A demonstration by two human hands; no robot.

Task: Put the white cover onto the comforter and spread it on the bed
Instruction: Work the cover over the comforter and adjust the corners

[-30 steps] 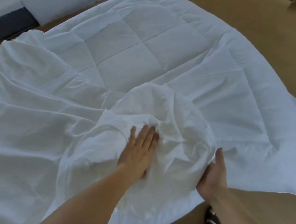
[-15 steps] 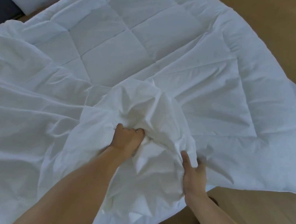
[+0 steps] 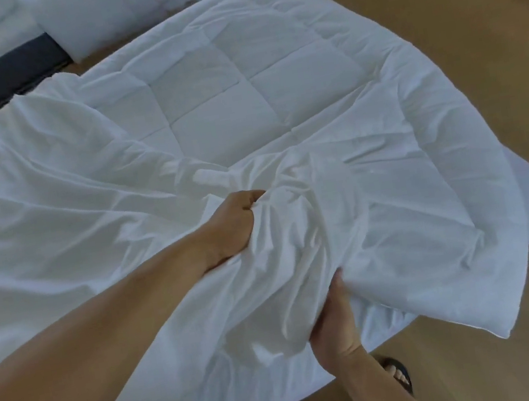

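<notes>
My left hand (image 3: 236, 227) bunches the white cover (image 3: 51, 216) in curled fingers (image 3: 249, 200); my right hand (image 3: 336, 324) grips the comforter (image 3: 241, 107) edge, I think to feed it inside.

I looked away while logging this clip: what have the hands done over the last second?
The left hand, flat on the bunched white cover a second ago, curled its fingers and now grips a fistful of it. The right hand kept its grip at the near edge. The quilted comforter stays spread out beneath.
</notes>
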